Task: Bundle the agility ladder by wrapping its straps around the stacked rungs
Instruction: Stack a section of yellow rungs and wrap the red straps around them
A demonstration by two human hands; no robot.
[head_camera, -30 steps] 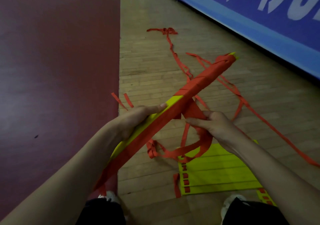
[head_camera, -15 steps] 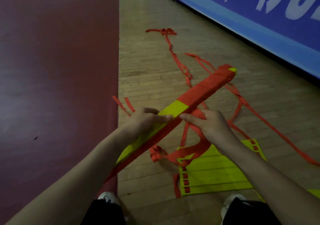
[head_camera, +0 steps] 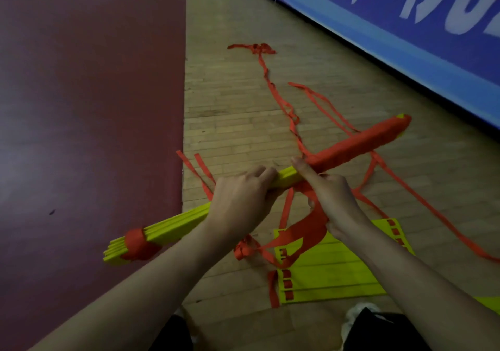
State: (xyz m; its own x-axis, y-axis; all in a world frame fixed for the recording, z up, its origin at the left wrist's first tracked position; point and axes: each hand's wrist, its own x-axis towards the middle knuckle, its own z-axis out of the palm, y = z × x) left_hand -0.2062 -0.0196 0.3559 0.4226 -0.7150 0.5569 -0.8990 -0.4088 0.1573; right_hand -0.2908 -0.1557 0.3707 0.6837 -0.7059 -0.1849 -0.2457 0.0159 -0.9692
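The stack of flat yellow plastic rungs [head_camera: 176, 225] was held slantwise above the pale wooden floor [head_camera: 230, 107], its far half wound in red webbing strap [head_camera: 359, 145]. The left hand [head_camera: 240, 202] gripped the stack at mid-length, fingers curled over it. The right hand [head_camera: 335, 202] — index finger pressed at the wrap's near edge — clutched the strap's loose length beneath. More loose yellow rungs [head_camera: 338, 275] lay flat on the floor under that hand.

wooden plank floor [head_camera: 230, 112], centre strip; dark red floor surface [head_camera: 89, 93], left of frame; blue banner [head_camera: 405, 34], white lettering, upper right; white shoe [head_camera: 354, 314], black garment [head_camera: 384, 334], bottom edge.
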